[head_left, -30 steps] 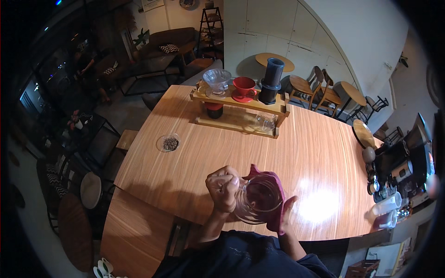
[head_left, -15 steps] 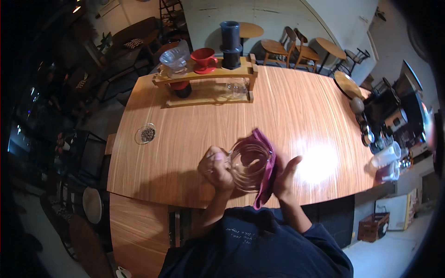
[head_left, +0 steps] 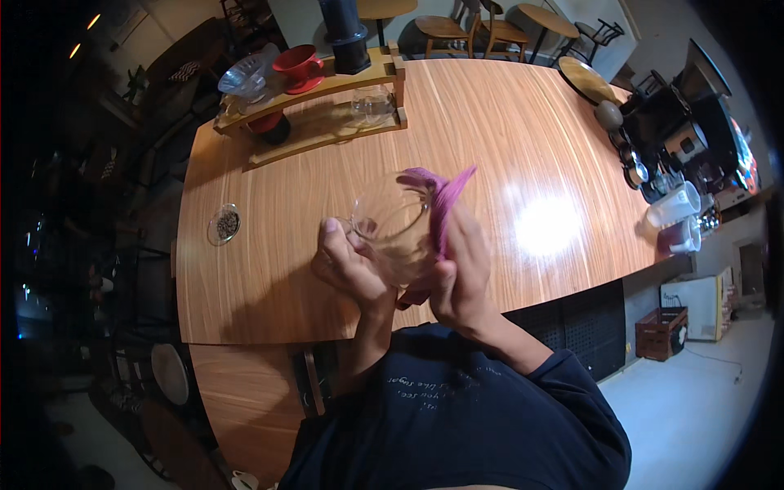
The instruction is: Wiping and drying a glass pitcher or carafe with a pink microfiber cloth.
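Note:
A clear glass coffee server [head_left: 392, 214] is held above the wooden table, its round mouth tipped up. My left hand [head_left: 349, 263] grips it by the handle on its left side. A purple cloth [head_left: 446, 204] drapes over the rim and down the right side of the glass. Against that side, my right hand [head_left: 464, 269] presses the cloth, its fingers closed around the cloth and partly hidden. The lower part of the glass is partly blurred.
A wooden stand [head_left: 327, 90] at the back left bears a clear dripper [head_left: 243, 79], a red dripper [head_left: 300, 69] and a dark cylindrical brewer [head_left: 344, 37]. A glass dish of coffee beans [head_left: 226, 224] sits at left. Plastic cups [head_left: 674, 204] and equipment line the right edge.
My right hand has moved in from beside the glass and closed on the cloth. The glass has turned and shifted slightly up and left in the view, which has also shifted.

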Demonstrator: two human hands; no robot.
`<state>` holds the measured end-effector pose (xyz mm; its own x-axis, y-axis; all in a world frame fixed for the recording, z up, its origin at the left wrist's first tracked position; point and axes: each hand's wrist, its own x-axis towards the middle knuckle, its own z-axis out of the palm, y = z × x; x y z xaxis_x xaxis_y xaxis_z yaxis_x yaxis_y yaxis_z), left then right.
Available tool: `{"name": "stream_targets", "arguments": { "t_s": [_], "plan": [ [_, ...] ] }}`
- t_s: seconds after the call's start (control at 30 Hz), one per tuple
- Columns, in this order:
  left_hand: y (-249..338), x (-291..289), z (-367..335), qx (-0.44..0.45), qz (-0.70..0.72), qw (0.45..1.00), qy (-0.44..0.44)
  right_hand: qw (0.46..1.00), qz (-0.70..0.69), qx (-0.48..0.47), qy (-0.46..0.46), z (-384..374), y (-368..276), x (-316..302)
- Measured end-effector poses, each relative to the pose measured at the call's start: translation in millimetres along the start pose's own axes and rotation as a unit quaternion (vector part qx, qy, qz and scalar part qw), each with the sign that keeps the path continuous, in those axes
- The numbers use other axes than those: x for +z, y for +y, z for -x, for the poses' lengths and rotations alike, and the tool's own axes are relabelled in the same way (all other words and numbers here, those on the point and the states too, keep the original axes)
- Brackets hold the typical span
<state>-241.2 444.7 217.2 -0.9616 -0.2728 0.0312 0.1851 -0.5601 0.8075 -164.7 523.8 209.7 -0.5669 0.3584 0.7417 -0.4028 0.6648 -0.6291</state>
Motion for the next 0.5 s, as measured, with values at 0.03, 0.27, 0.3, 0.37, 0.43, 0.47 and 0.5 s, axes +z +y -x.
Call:
{"name": "stream_targets", "arguments": {
  "t_s": [0.03, 0.27, 0.3, 0.37, 0.43, 0.47, 0.5],
  "plan": [
    [1.0, 5.5, 0.3, -0.007, 0.0, 1.0, -0.008, 0.995, 0.077, -0.056, 0.0, 9.0, 7.6, 1.6],
    [5.8, 15.2, 20.5, -0.042, -0.062, 0.995, -0.066, 0.928, 0.233, -0.288, -0.038, 21.0, 36.4, -8.2],
    [-10.0, 1.8, 18.6, 0.103, -0.155, 0.976, -0.11, 0.94, 0.207, -0.267, -0.05, 12.2, 38.6, -15.6],
    [8.1, 4.2, 26.2, 0.026, -0.147, 0.974, -0.168, 0.953, 0.183, -0.236, -0.054, 6.9, 35.8, -20.7],
    [11.5, 9.4, 34.9, 0.009, -0.115, 0.963, -0.243, 0.991, 0.061, -0.07, 0.098, 6.3, 30.7, -11.8],
    [10.3, 9.7, 36.8, 0.027, -0.105, 0.956, -0.274, 0.992, 0.072, -0.058, 0.086, 8.0, 32.2, -14.6],
    [11.1, 11.9, 39.5, 0.014, -0.099, 0.957, -0.274, 0.995, 0.02, -0.002, 0.102, 12.2, 29.1, -14.3]
  ]
}}
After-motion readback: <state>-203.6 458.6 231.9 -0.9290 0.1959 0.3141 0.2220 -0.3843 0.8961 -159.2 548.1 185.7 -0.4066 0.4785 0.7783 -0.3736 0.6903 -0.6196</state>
